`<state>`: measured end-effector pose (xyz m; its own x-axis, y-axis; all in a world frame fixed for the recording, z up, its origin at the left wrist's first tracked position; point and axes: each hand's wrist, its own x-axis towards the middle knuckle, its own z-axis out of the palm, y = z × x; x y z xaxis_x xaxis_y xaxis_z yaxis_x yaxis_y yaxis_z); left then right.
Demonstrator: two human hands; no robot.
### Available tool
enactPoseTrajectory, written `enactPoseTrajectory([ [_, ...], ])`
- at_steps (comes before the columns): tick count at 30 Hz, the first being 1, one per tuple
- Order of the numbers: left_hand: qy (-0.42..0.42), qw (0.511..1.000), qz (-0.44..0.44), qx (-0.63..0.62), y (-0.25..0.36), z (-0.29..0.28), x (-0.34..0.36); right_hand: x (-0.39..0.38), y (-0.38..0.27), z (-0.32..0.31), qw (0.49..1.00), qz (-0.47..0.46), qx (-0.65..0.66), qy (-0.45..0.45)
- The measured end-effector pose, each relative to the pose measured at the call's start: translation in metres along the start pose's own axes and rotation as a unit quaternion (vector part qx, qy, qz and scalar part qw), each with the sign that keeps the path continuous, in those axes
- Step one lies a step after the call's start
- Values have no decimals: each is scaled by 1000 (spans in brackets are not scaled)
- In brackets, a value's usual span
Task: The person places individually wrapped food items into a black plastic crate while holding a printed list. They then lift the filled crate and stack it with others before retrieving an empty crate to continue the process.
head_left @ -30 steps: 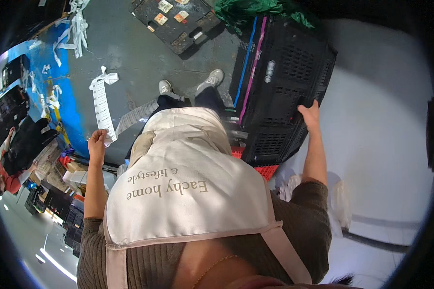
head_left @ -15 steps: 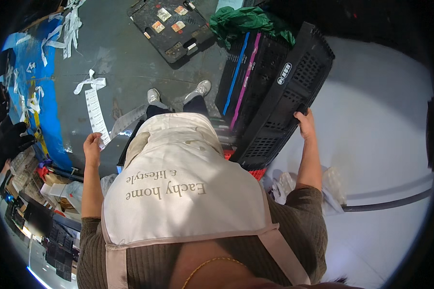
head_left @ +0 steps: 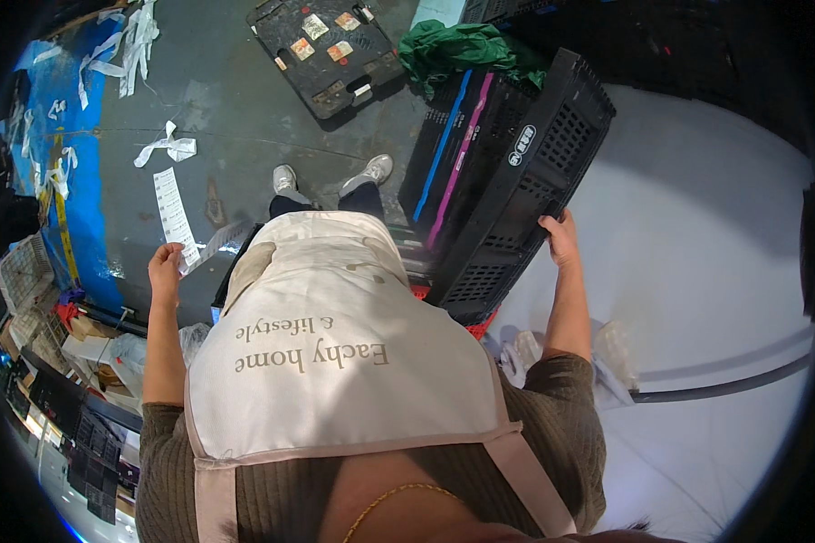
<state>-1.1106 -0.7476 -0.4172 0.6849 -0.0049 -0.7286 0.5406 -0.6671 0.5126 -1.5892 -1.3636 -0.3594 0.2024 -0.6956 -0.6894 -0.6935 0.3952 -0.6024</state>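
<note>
My left hand (head_left: 165, 267) is closed, thumb and fingers pinching a long strip of white printed labels (head_left: 174, 210). The strip folds at my fingers; one length runs away over the floor, another slants toward the apron. On the other side, my right hand (head_left: 561, 237) grips the long edge of a black plastic crate (head_left: 541, 172), which stands tilted on its side with perforated panels showing. Left of it is a black crate with a blue and a pink stripe (head_left: 453, 163), the two leaning close together. Part of a red crate (head_left: 482, 324) shows beneath.
Green cloth (head_left: 457, 47) drapes over the far end of the crates. A black lid-like panel (head_left: 326, 52) with stickers lies on the dark floor ahead. White paper scraps (head_left: 167, 145) litter the floor at left, near blue sheeting (head_left: 81, 190). A pale surface (head_left: 697, 199) spreads at right.
My left hand and the label strip have shifted slightly left, and less of the strip's second length shows. My right hand keeps its grip on the black crate, which sits slightly further left in view.
</note>
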Motion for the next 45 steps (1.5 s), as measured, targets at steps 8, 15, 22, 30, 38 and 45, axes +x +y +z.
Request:
enactPoseTrajectory([
  [8,-33,999,11,-7,14,15,5,9,1,-11,1000,13,0,6],
  [15,-14,999,-13,30,30,35,-17,55,-51,-43,990,-42,-133,36],
  [22,15,999,-18,27,45,64,-74,221,-193,-89,827,32,-561,8],
  [30,53,998,4,38,22,73,-115,338,-196,-56,647,-103,-754,51],
  [38,-1,998,33,48,98,126,-69,196,-222,-83,781,-484,-395,-1],
  [45,-51,992,55,102,123,137,-49,118,34,-53,972,-58,-207,91],
])
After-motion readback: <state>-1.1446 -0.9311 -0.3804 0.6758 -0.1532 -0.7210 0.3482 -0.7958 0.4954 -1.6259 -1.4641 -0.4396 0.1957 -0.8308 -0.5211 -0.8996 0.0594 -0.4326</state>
